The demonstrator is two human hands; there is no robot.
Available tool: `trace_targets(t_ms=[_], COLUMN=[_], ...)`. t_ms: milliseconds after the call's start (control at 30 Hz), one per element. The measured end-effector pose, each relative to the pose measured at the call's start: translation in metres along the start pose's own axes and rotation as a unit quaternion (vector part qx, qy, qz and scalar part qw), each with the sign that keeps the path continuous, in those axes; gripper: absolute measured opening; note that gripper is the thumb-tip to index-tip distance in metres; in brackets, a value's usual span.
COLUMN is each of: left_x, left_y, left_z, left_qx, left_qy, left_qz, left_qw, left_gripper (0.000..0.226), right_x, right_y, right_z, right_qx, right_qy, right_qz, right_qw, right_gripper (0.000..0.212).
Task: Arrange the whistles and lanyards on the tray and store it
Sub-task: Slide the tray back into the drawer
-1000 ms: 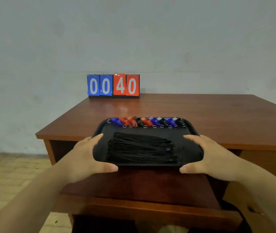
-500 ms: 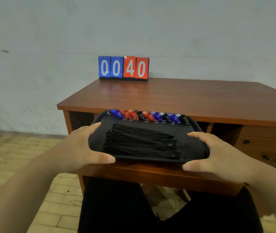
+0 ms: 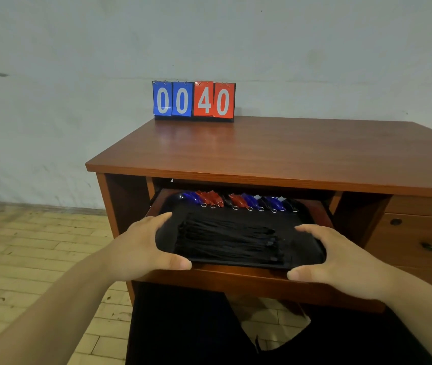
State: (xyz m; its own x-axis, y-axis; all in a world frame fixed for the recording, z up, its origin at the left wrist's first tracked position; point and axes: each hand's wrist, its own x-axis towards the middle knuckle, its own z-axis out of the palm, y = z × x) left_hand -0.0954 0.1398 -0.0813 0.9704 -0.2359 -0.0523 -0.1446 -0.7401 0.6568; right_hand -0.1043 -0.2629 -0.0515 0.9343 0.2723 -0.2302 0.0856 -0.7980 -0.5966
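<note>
Left hand (image 3: pixel 143 246) and right hand (image 3: pixel 341 254) grip the stiff black tray (image 3: pixel 236 214) by its near corners, fingers (image 3: pixel 157 218) curled round the rim, at the pull-out shelf (image 3: pixel 236 276) under the desk (image 3: pixel 262 148). It is probably light. Keep it flat, or the whistles (image 3: pixel 236 200) may slide.

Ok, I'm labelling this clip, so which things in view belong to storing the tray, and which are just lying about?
Belong to the job: black tray, held at its ends by the left hand and right hand; row of whistles; black lanyards; pull-out shelf under it.
Just lying about: scoreboard reading 00 40 on the desk top; side drawers.
</note>
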Motion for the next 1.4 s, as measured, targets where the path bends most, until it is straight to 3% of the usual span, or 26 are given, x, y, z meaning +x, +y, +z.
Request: trace_targets(t_ms=[400, 667, 900, 1400], left_x=[0.04, 0.037, 0.036, 0.066], left_y=[0.001, 0.016, 0.015, 0.016], left_z=[0.009, 0.014, 0.038, 0.034], left_qx=[0.067, 0.113, 0.264, 0.321], left_qy=[-0.033, -0.07, 0.043, 0.126], left_qz=[-0.078, -0.099, -0.122, -0.066], left_qw=[0.994, 0.986, 0.956, 0.936], left_gripper=[0.13, 0.119, 0.108, 0.091], right_x=[0.038, 0.04, 0.039, 0.063], right_y=[0.021, 0.024, 0.019, 0.02], right_z=[0.007, 0.013, 0.024, 0.017], right_qx=[-0.041, -0.077, -0.161, -0.232], right_qy=[-0.007, 0.002, 0.065, 0.209], right_qz=[0.055, 0.052, 0.07, 0.004], right_qw=[0.998, 0.996, 0.982, 0.95], right_gripper=[0.129, 0.118, 0.112, 0.086])
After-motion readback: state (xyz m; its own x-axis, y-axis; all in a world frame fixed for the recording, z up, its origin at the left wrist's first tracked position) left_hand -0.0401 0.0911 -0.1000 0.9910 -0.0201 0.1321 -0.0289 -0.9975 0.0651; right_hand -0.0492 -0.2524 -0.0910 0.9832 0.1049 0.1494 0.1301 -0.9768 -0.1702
